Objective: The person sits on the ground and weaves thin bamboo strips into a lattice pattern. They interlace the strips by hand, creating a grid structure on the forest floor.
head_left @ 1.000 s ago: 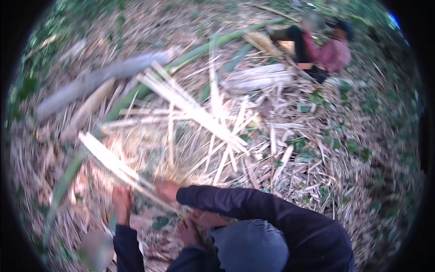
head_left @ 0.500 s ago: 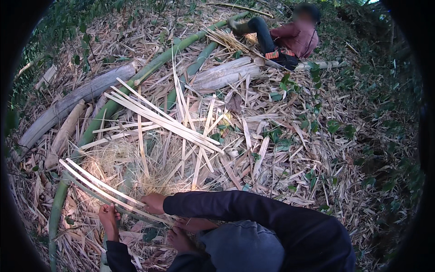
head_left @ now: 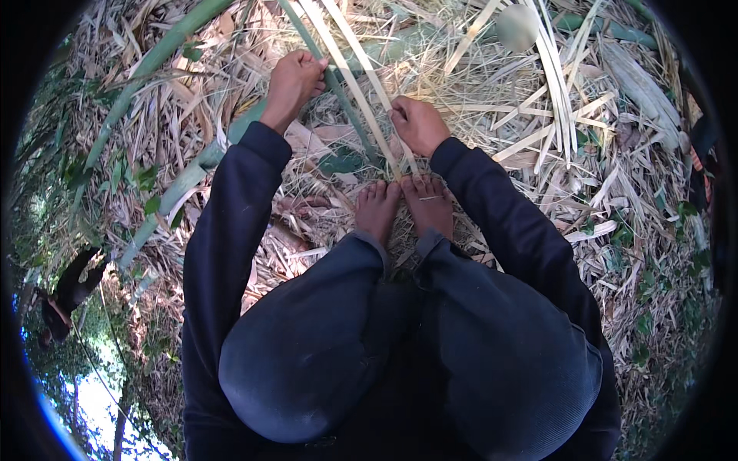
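Note:
Two long pale bamboo strips, the left one (head_left: 350,81) and the right one (head_left: 365,58), run from the top edge down to my bare feet, where their near ends meet the toes. A green strip (head_left: 344,104) lies alongside them on the left. My left hand (head_left: 296,86) is closed, with thumb and fingertips pinched at the green strip. On the other side, my right hand (head_left: 419,127) has its fingers curled and its thumb against the right pale strip. Fine pale shavings (head_left: 453,84) lie beyond the hands.
More pale strips (head_left: 560,92) lie crossed at the upper right. Green bamboo poles, one at the upper left (head_left: 165,48) and one nearer (head_left: 184,182), rest on dry leaf litter. A weathered log (head_left: 638,81) lies at right. A dark figure (head_left: 698,165) is partly visible at the right rim.
My view has swung downward, so my knees and both feet now show. My hands appear higher in the picture and farther apart, still at the strips.

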